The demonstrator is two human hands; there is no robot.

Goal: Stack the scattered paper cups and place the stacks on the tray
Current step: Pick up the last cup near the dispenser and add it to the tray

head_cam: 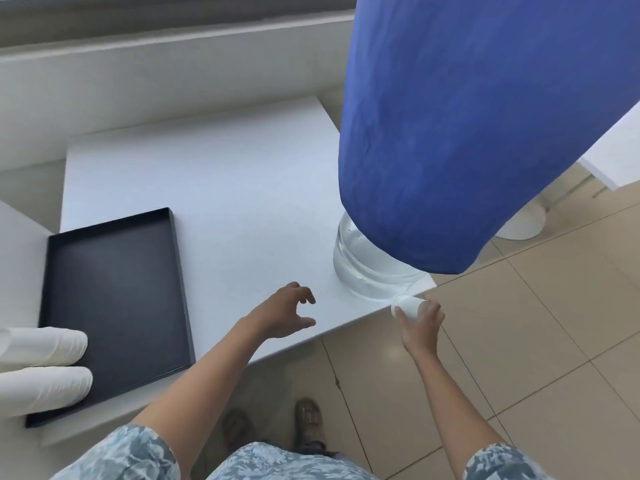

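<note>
**Last stray cup in hand, stacks already at the tray**

Step in hand, as judged: gathering a loose cup for stacking. The right hand (pixel 420 323) grips a single white paper cup (pixel 408 307) by its side, fingers wrapped round it, cup tipped so its mouth faces left. It is held off the near right corner of the white surface (pixel 225 188), just in front of the clear water bottle (pixel 367 268) that stands under a blue cover (pixel 485 126).

The left hand (pixel 285 311) hovers above the surface edge, holding nothing. Fingers spread and loosely curved, thumb set apart, as if ready to receive or steady something. Whether it touches the surface: cannot tell.

Two cup stacks (pixel 45 368) lie on their sides at the left edge of view, their ends resting over the near left part of the dark tray (pixel 114 299). How far they extend out of view is not visible. No other loose cups visible on the surface.

Next move likely calls for carrying the held cup well across to the left and nesting it onto one stack, mouth and base lined up. Light paper, so a gentle grip to avoid crushing the rim.
</note>
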